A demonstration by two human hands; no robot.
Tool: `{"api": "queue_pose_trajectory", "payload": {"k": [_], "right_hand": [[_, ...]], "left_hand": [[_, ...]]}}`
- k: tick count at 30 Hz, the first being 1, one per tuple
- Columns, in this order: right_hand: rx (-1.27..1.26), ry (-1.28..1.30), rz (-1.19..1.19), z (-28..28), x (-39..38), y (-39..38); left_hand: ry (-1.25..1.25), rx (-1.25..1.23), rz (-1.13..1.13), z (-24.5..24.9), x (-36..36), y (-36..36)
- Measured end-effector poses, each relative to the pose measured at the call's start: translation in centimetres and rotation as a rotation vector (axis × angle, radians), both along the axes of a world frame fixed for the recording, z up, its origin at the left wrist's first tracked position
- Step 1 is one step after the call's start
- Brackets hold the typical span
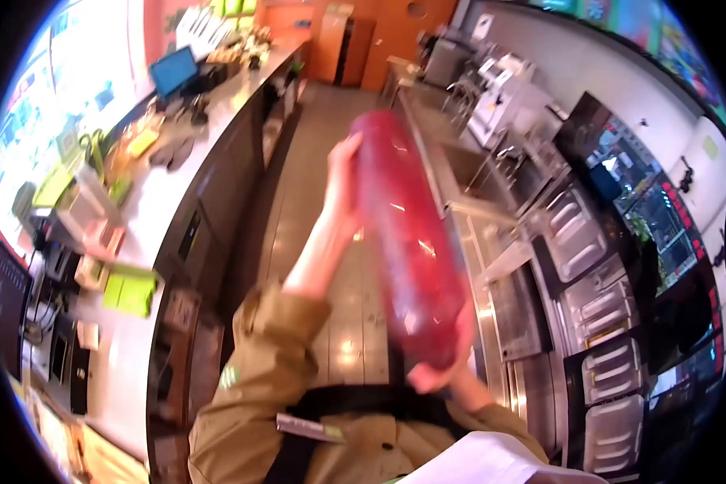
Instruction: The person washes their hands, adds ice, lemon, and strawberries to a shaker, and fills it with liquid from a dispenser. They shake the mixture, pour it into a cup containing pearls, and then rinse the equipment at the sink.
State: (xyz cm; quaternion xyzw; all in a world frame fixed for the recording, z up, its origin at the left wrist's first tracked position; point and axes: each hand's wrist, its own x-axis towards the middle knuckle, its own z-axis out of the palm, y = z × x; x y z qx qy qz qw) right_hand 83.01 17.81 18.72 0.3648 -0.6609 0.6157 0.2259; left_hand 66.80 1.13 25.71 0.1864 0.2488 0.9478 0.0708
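Observation:
A long red cylinder (pixel 407 234) with a glossy, plastic-looking surface slants across the middle of the head view; motion blur hides what it is exactly. My left hand (pixel 345 179) grips its far upper end from the left side, with most fingers hidden behind it. At the near lower end, my right hand (pixel 444 369) wraps around the underside and right edge, partly covered by the cylinder. Both hands hold it up in front of my body, over the aisle floor.
On the left runs a white counter (pixel 165 194) with a blue-screened device (pixel 173 70), green cards (pixel 127 290) and a dark monitor (pixel 6 298). A steel worktop on the right has a sink (pixel 468 165) and lidded metal containers (pixel 574 230). Tiled floor (pixel 331 105) stretches ahead to orange cabinets (pixel 331 44).

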Motion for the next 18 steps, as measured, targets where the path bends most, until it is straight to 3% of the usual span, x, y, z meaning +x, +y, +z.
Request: {"api": "queue_pose_trajectory", "payload": {"k": [1,3,4,5,6,8,9,11,12,14,15,16,18], "right_hand": [[0.111,0.146,-0.018,-0.4,0.3,-0.2],[0.134,0.198,-0.045,-0.6,-0.7,-0.3],[0.059,0.104,-0.083,-1.2,-2.0,0.4],[-0.024,0.013,-0.115,-1.9,-3.4,1.1],[-0.249,-0.309,0.004,1.9,-2.4,0.5],[0.087,0.091,-0.019,0.4,-0.3,0.1],[0.193,0.277,-0.042,-0.1,0.3,-0.5],[0.248,0.417,-0.075,-0.7,-0.5,-0.5],[0.117,0.254,-0.044,-0.3,-1.3,-0.4],[-0.061,-0.024,-0.039,1.0,-1.0,0.0],[-0.088,-0.149,-0.067,1.8,0.1,0.5],[-0.064,-0.095,-0.059,1.0,0.7,0.5],[0.098,0.17,-0.022,-0.6,1.6,0.4]], "left_hand": [[0.073,0.159,0.077,0.7,1.9,0.5],[0.025,0.132,0.003,1.7,1.3,0.3],[0.003,-0.031,0.097,0.1,-2.2,0.8],[-0.065,-0.049,0.032,0.0,-4.0,0.9],[-0.124,-0.063,-0.027,0.0,-5.0,1.2],[-0.016,0.102,0.04,0.7,-0.9,0.4],[0.205,0.19,-0.068,1.0,1.3,0.1],[0.287,0.244,0.005,2.0,1.9,1.1],[0.114,0.021,0.152,1.5,-1.6,1.3],[-0.209,-0.09,-0.081,2.3,-4.0,2.0],[-0.198,-0.033,-0.033,1.4,-2.4,1.7],[-0.136,0.029,0.026,2.6,-1.6,1.2],[0.237,0.188,0.146,2.8,2.9,0.9]]}}
